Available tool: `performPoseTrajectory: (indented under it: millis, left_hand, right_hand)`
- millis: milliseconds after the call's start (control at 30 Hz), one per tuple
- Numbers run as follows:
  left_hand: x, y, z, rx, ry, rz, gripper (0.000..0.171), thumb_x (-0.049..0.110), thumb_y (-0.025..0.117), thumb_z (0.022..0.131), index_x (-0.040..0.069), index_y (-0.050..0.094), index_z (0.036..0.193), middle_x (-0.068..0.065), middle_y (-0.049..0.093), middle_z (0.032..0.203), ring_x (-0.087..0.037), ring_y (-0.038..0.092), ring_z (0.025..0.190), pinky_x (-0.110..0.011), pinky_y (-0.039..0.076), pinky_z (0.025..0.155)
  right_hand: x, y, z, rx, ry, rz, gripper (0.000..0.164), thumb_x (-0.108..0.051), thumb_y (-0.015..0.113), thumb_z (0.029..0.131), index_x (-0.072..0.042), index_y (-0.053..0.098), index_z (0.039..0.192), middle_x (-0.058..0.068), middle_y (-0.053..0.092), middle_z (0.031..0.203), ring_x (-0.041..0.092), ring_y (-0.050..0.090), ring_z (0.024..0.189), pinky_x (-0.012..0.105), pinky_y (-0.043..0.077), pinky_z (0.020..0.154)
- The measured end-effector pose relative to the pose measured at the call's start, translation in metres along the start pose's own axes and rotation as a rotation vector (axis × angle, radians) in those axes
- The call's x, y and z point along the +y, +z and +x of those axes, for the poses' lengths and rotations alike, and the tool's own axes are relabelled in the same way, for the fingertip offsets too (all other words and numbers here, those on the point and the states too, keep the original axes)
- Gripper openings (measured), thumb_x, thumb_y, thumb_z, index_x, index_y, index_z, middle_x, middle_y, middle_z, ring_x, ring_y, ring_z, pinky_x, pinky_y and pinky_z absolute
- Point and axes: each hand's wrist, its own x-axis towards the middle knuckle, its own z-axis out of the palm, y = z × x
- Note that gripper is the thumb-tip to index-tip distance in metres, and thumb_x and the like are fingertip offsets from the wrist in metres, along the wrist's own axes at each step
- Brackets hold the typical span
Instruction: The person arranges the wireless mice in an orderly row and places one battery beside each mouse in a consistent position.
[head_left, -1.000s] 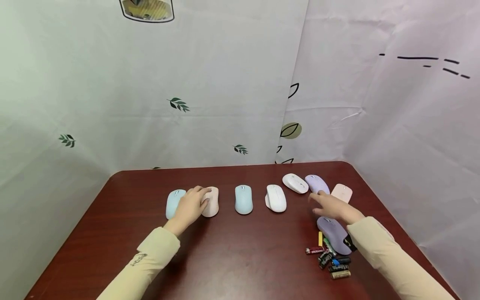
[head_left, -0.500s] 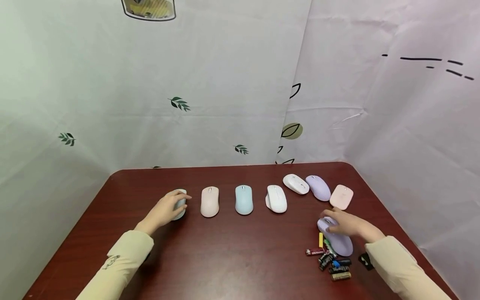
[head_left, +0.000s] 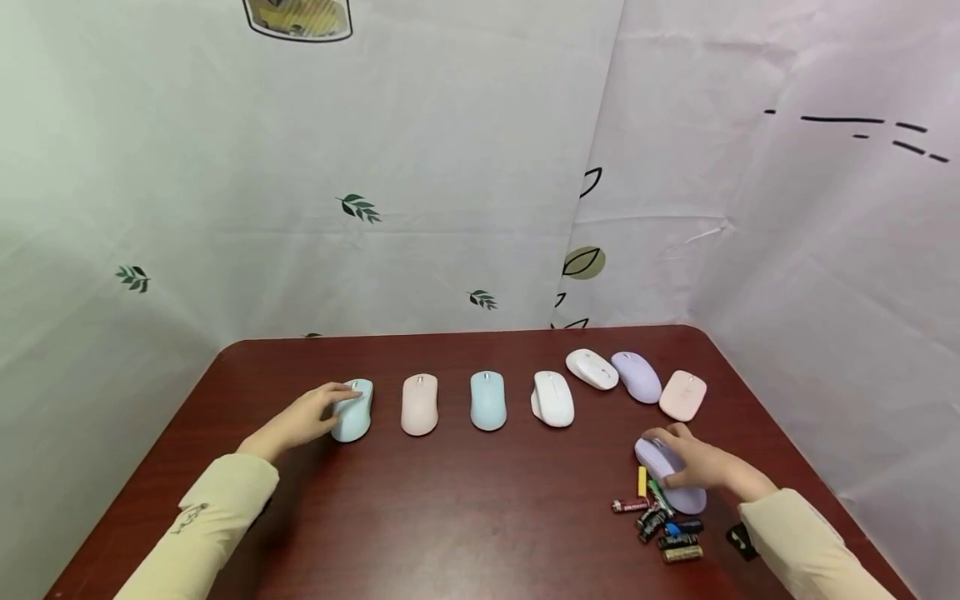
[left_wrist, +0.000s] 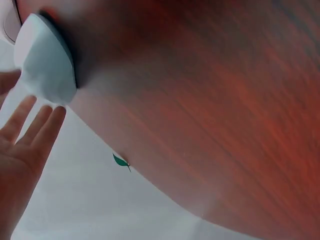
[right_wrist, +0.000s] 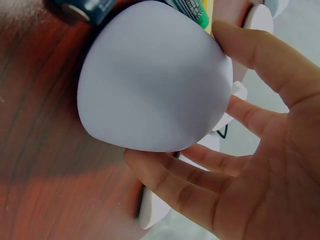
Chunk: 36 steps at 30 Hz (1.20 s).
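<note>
Two mice are being handled at opposite sides of a dark red table (head_left: 450, 517).
Nearest, loose batteries (head_left: 652, 523) are strewn beside a lavender mouse (right_wrist: 155, 82), which is gripped between the thumb and bent fingers of the right hand (head_left: 693, 460). Farther off, at the left, a light-blue mouse (head_left: 358, 417) is touched by the left hand (head_left: 303, 419), its fingers loosely extended. Beyond the right hand, a pink mouse (head_left: 683, 396) and a purple mouse (head_left: 636, 377) are seen.

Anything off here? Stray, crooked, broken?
Loose batteries lie jumbled at several angles beside the front purple mouse, which the right hand grips. The rear white mouse and rear purple mouse sit askew, unlike the straight central blue mouse. No damage visible.
</note>
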Motion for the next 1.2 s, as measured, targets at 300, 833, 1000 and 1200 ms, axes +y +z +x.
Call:
performPoseTrajectory:
  millis: [300,833,1000,1200]
  left_hand:
    - [-0.007,-0.008,-0.002,-0.034,0.072,0.086,0.043,0.003,0.075,0.074,-0.001,0.064,0.115,-0.026,0.058,0.116,-0.043,0.056,0.107,-0.053,0.047,0.086]
    - [-0.007,-0.003,-0.003,0.059,0.077,0.117,0.029,0.0,0.075,0.073,-0.002,0.07,0.102,-0.021,0.066,0.107,-0.039,0.061,0.101,-0.049,0.049,0.083]
    - [-0.006,-0.002,-0.003,0.068,0.031,0.076,0.031,-0.002,0.076,0.071,-0.002,0.07,0.102,-0.023,0.066,0.108,-0.04,0.061,0.102,-0.049,0.05,0.083]
    - [-0.009,-0.003,-0.001,0.023,0.044,0.073,0.035,-0.008,0.074,0.07,-0.003,0.07,0.105,-0.022,0.067,0.107,-0.038,0.062,0.103,-0.044,0.052,0.081]
  right_hand:
    - [-0.002,-0.005,0.008,-0.08,-0.01,-0.028,0.065,-0.012,0.075,0.072,-0.001,0.04,0.125,0.021,0.036,0.097,0.027,0.048,0.08,0.039,0.046,0.064]
    - [-0.005,-0.007,0.021,-0.047,-0.054,-0.099,0.057,-0.01,0.076,0.066,0.003,0.05,0.115,0.022,0.045,0.11,0.027,0.049,0.088,0.038,0.046,0.07]
    - [-0.004,-0.007,0.02,-0.035,-0.1,-0.117,0.055,-0.01,0.075,0.068,0.007,0.05,0.114,0.017,0.051,0.104,0.022,0.049,0.085,0.033,0.045,0.069]
    - [-0.008,-0.009,0.023,-0.006,-0.076,-0.129,0.053,-0.01,0.073,0.068,0.006,0.051,0.113,0.015,0.053,0.101,0.02,0.049,0.083,0.032,0.044,0.068]
